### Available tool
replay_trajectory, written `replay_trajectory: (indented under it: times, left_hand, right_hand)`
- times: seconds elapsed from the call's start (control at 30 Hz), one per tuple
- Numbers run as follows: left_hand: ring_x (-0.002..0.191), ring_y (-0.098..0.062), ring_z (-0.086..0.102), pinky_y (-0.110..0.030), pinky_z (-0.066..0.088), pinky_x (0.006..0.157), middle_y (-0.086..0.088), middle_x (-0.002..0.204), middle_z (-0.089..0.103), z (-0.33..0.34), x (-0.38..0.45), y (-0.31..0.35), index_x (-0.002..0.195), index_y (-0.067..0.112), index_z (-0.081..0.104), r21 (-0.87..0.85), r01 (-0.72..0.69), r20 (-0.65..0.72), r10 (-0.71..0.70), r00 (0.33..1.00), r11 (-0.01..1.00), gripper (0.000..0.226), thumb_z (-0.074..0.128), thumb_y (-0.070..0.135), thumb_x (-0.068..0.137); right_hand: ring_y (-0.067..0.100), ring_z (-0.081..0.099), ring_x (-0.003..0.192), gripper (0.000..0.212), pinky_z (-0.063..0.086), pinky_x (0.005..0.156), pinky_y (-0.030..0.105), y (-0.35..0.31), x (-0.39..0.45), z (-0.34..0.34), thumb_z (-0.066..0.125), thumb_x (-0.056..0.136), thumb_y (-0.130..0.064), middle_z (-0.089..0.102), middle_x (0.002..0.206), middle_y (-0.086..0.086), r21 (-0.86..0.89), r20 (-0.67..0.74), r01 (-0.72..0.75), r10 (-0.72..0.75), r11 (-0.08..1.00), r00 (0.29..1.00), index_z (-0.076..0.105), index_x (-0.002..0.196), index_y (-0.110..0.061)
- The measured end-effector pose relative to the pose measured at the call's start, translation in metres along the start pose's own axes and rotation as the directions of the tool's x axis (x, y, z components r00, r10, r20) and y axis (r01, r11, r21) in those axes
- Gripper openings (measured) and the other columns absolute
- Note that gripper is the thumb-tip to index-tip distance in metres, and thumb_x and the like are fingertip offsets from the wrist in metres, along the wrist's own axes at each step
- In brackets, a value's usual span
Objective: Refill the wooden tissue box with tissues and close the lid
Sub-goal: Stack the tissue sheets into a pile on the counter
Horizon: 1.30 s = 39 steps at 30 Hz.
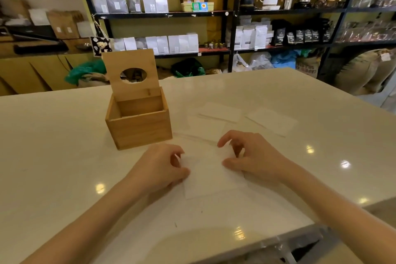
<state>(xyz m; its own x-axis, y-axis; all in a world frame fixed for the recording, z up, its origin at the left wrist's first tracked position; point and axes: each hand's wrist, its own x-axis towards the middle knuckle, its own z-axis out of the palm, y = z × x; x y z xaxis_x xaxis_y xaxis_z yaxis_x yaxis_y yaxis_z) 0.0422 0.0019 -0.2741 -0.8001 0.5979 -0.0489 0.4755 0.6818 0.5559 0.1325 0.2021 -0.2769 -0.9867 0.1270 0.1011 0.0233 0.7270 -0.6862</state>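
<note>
A wooden tissue box stands on the white table, left of centre. Its lid, with an oval hole, is raised upright at the back, and the inside looks empty. A white tissue lies flat on the table between my hands. My left hand pinches its left edge with curled fingers. My right hand rests on its right edge, fingers bent over it. Another tissue lies beside the box, and two more tissues lie farther back on the right.
The white table ends at a front edge on the lower right. Behind it stand black shelves with bags, kettles and jars. Sacks and green bags sit on the floor by the shelves.
</note>
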Motion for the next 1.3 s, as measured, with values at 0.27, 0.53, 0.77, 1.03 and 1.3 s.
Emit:
replay_trajectory:
  times: [0.27, 0.53, 0.77, 1.03, 1.3]
  left_hand:
    - [0.085, -0.006, 0.051, -0.02, 0.047, 0.076, 0.006, 0.107, 0.052, -0.01, 0.021, 0.015, 0.116, 0.026, 0.05, 0.143, -0.286, -0.118, 0.303, 0.946, 0.948, 0.033, 0.056, 0.031, 0.085]
    - [0.138, -0.027, 0.02, -0.032, 0.016, 0.111, -0.015, 0.15, 0.023, 0.029, 0.087, 0.024, 0.137, 0.005, 0.027, 0.122, -0.262, -0.158, 0.28, 0.947, 0.957, 0.042, 0.031, 0.011, 0.096]
    - [0.142, -0.027, 0.002, -0.029, 0.001, 0.112, -0.018, 0.153, 0.011, 0.043, 0.102, 0.006, 0.14, 0.004, 0.015, 0.16, -0.146, -0.167, 0.173, 0.971, 0.976, 0.046, 0.026, 0.007, 0.096]
    - [0.136, -0.018, 0.02, -0.012, 0.013, 0.102, -0.009, 0.149, 0.023, 0.033, 0.088, 0.016, 0.14, 0.013, 0.018, -0.066, -0.267, -0.368, 0.225, 0.902, 0.961, 0.06, 0.049, 0.015, 0.089]
    - [0.083, -0.003, 0.061, -0.017, 0.055, 0.064, 0.016, 0.092, 0.056, 0.003, 0.054, 0.046, 0.127, 0.035, 0.035, -0.568, -0.25, -0.401, 0.002, 0.916, 0.784, 0.06, 0.065, 0.013, 0.08]
  right_hand:
    - [0.005, 0.043, 0.1, 0.036, 0.037, 0.08, 0.025, 0.009, 0.022, -0.019, 0.06, 0.08, -0.04, 0.05, 0.113, -0.011, -0.233, -0.005, 0.071, -0.075, 0.97, 0.997, 0.052, 0.114, -0.03]
    - [0.022, 0.038, 0.119, 0.037, 0.037, 0.092, 0.035, 0.017, 0.078, 0.002, 0.041, 0.091, -0.034, 0.052, 0.127, 0.003, -0.586, -0.147, 0.004, -0.112, 0.81, 0.983, 0.052, 0.122, -0.016]
    - [0.025, 0.03, 0.124, 0.037, 0.027, 0.093, 0.033, 0.034, 0.085, 0.016, 0.035, 0.092, -0.032, 0.047, 0.133, 0.004, -0.677, -0.059, 0.152, -0.259, 0.72, 0.964, 0.056, 0.119, -0.018]
    - [0.004, 0.049, 0.076, 0.015, 0.034, 0.066, 0.022, 0.026, 0.076, 0.003, 0.052, 0.076, -0.008, 0.06, 0.08, -0.006, -0.061, -0.215, 0.155, -0.164, 0.986, 0.963, 0.057, 0.082, -0.022]
    - [0.009, 0.061, 0.057, 0.03, 0.048, 0.051, 0.019, 0.003, 0.048, -0.031, 0.065, 0.076, -0.004, 0.068, 0.066, -0.006, 0.572, -0.268, 0.151, 0.01, 0.806, 0.963, 0.058, 0.095, -0.025]
